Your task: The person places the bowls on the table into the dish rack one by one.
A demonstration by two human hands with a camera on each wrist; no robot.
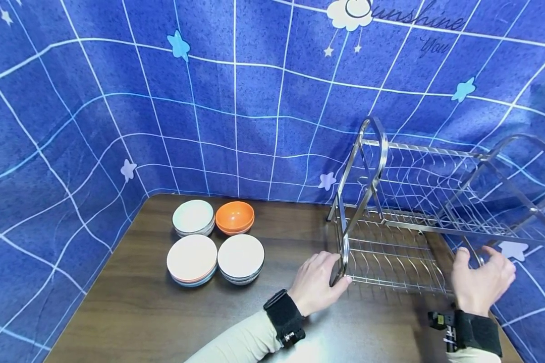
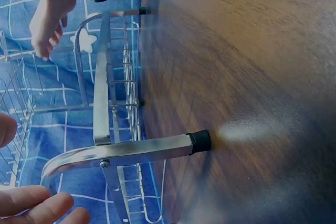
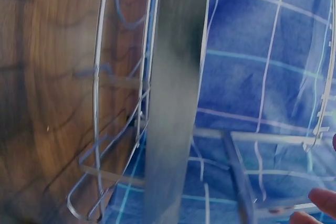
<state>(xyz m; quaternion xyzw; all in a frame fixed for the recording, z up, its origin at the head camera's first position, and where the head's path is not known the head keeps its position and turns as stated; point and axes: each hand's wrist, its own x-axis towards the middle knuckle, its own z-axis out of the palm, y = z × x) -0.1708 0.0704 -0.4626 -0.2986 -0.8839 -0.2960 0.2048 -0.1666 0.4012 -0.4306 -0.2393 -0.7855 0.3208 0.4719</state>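
The left hand (image 1: 319, 282) is gripping the near left leg of the metal dish rack (image 1: 390, 242), and the right hand (image 1: 481, 280) is curling around its near right leg. The rack is standing at 3 o'clock on the table (image 1: 131, 302). I judge it is only being positioned: the four bowl stacks (image 1: 214, 242) at 9 o'clock are waiting untouched.

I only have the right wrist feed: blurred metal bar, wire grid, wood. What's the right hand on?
Observer: Head view shows the right hand curled round the near right leg of a two-tier dish rack.
Operator: Left hand?
Observer: The left hand grips the rack's near left leg; in the left wrist view, that leg's rubber foot sits on the table.
Operator: Anything else on the table?
Observer: Four stacks of bowls left of the rack, apart from it; the rack's tiers look bare.
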